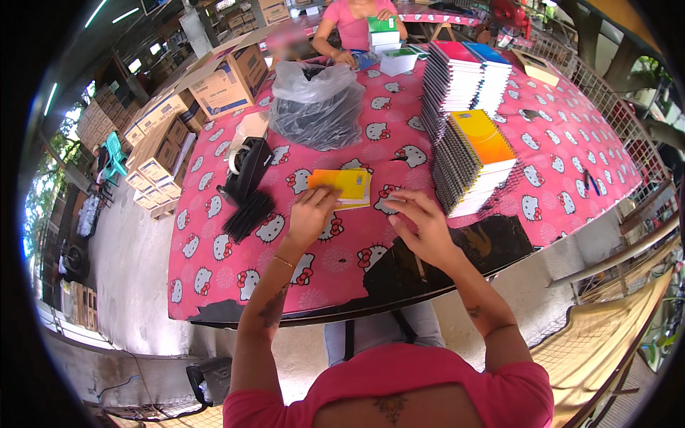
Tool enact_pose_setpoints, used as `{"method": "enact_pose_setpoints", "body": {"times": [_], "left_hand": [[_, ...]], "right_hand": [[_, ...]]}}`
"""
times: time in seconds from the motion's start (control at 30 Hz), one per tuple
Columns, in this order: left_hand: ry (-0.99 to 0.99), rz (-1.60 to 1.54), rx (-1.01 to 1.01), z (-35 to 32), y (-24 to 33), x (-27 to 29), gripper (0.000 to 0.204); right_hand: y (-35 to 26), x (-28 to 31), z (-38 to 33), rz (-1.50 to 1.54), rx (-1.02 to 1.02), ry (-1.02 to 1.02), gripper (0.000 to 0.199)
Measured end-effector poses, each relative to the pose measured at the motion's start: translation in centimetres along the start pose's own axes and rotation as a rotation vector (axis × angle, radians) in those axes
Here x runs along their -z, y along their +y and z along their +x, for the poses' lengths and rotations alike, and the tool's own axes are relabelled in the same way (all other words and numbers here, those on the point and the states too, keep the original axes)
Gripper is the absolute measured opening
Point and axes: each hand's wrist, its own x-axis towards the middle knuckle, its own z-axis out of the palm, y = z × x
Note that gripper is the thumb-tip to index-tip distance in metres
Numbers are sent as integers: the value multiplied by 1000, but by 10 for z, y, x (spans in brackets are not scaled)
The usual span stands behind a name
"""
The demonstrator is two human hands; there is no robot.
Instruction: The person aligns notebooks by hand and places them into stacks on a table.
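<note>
A table [571, 143] under a pink patterned cloth carried stacks of notebooks [471, 160], with one yellow notebook [342, 185] lying before the person. The left hand [310, 214] pinned its near edge, fingers curled on it; the right hand [421, 225] hovered beside, fingers loosely spread, grasping nothing. The binding step appeared in hand, calling next for a black coil [246, 214].

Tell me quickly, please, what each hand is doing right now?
Left hand: fingers curled onto the near edge of the yellow notebook; a firm grip cannot be told.
Right hand: open, fingers spread, holding nothing visible.

A black tape dispenser [246, 167] and a grey plastic bag [317, 107] are seen upper left of centre; stacked spiral notebooks [467, 93] and cardboard boxes [178, 121] are set further out.
</note>
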Motion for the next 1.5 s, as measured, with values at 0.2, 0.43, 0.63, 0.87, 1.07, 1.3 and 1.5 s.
{"method": "enact_pose_setpoints", "body": {"times": [0.2, 0.43, 0.63, 0.87, 1.07, 1.3, 1.5], "left_hand": [[-10, -14, 36, 13, 8, 10, 20], [108, -196, 70, 30, 0, 23, 17], [-21, 0, 8, -3, 71, 36, 24], [183, -558, 610, -57, 114, 1, 47], [213, -291, 411, -70, 29, 19, 42], [77, 549, 441, -107, -80, 46, 27], [125, 450, 371, -96, -50, 51, 16]], "right_hand": [[18, -43, 0, 151, -79, 36, 33], [29, -56, 2, 300, -307, -19, 45], [41, -60, -20, 372, -216, 10, 62], [32, -83, -48, 751, -530, -164, 42], [47, -56, -50, 819, -566, -207, 21], [39, -59, -42, 771, -620, -287, 33], [54, -72, -49, 723, -578, -307, 31]]}}
